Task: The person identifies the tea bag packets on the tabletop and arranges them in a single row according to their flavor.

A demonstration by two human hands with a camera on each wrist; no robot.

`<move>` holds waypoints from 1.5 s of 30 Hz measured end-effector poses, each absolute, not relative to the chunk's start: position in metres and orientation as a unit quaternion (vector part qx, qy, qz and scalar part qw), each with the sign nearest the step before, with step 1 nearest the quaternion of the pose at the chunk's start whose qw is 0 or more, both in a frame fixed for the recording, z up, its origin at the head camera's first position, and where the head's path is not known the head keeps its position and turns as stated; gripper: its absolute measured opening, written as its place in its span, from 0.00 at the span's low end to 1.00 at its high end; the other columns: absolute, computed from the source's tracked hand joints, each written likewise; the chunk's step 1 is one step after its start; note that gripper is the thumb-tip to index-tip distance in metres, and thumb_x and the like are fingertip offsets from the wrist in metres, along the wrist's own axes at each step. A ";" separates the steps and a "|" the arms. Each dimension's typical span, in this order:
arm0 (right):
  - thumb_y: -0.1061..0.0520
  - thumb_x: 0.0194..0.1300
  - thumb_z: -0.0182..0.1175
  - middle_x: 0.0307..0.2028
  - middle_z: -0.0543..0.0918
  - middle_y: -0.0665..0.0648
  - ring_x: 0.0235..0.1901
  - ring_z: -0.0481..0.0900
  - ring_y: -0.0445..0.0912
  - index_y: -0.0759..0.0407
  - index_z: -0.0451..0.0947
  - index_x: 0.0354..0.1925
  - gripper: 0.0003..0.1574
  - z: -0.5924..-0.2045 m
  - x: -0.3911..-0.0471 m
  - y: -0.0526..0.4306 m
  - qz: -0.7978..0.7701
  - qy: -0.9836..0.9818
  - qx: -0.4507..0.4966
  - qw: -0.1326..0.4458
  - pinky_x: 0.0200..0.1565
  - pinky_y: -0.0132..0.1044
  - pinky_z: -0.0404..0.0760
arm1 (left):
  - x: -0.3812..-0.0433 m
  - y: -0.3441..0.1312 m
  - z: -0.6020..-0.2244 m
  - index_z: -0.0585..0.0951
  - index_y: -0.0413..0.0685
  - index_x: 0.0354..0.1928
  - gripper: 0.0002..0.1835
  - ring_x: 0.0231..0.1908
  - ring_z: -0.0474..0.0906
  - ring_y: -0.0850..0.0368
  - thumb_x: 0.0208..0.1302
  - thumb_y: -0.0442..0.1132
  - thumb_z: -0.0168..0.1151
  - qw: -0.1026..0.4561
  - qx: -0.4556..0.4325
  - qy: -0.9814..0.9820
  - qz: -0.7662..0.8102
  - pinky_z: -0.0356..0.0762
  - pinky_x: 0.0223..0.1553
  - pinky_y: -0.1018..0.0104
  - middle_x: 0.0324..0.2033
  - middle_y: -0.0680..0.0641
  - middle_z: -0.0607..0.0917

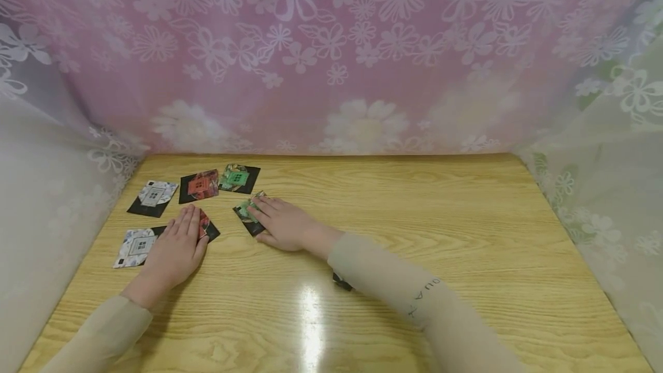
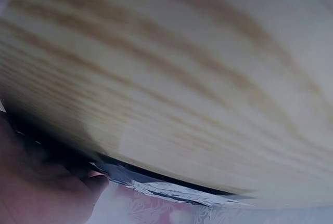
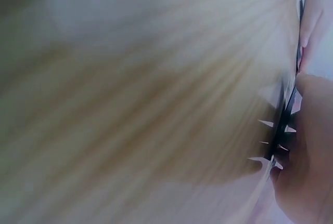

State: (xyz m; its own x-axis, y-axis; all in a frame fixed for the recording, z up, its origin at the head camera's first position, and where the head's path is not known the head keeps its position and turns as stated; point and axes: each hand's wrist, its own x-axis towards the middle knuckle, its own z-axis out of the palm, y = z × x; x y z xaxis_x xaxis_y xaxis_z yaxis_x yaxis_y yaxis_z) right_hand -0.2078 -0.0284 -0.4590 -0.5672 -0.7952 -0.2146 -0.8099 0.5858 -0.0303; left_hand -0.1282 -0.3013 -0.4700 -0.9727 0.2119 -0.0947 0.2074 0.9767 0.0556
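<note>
Green-and-black packet [image 1: 246, 216] at 10 o'clock from table [image 1: 466, 206] centre, right hand [image 1: 285, 226] flat over it, not clenched; red-and-black packet [image 1: 209, 229] at green one's 9 o'clock, partly under left hand [image 1: 178, 251], also flat, not gripping

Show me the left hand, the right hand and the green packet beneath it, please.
Left hand [image 1: 177, 247]: head view, back of the hand.
Right hand [image 1: 286, 224]: head view, back of the hand.
Green packet [image 1: 247, 217]: head view, uncovered left part.
</note>
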 end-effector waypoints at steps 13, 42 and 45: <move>0.31 0.86 0.36 0.87 0.40 0.59 0.87 0.39 0.51 0.55 0.37 0.87 0.49 -0.459 -0.223 0.033 0.024 0.902 -0.418 0.103 0.87 0.45 0.46 | -0.129 -0.301 -0.470 0.49 0.23 0.81 0.39 0.81 0.50 0.24 0.85 0.47 0.46 0.062 0.104 0.992 0.035 0.52 0.80 0.29 0.81 0.22 0.51; 0.38 0.86 0.43 0.85 0.47 0.67 0.86 0.46 0.59 0.64 0.45 0.86 0.47 -0.458 -0.241 0.148 -0.021 0.935 -0.345 0.082 0.86 0.55 0.50 | -0.127 -0.302 -0.472 0.50 0.22 0.81 0.39 0.80 0.52 0.24 0.85 0.47 0.47 0.046 0.107 0.993 0.031 0.55 0.79 0.29 0.80 0.22 0.52; 0.39 0.86 0.44 0.85 0.48 0.67 0.86 0.47 0.60 0.64 0.46 0.85 0.47 -0.457 -0.243 0.158 -0.032 0.939 -0.334 0.079 0.85 0.56 0.51 | -0.127 -0.301 -0.471 0.49 0.22 0.81 0.39 0.80 0.51 0.24 0.86 0.47 0.46 0.050 0.105 0.992 0.036 0.54 0.80 0.29 0.81 0.22 0.51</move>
State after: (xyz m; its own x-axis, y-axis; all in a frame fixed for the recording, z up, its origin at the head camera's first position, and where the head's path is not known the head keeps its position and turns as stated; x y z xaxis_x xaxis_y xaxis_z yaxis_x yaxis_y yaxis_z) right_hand -0.2426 0.1581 -0.4572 -0.7646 -0.6318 -0.1275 -0.6216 0.7751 -0.1134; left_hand -0.1271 -0.3013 -0.4711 -0.9727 0.2129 -0.0922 0.2056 0.9751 0.0828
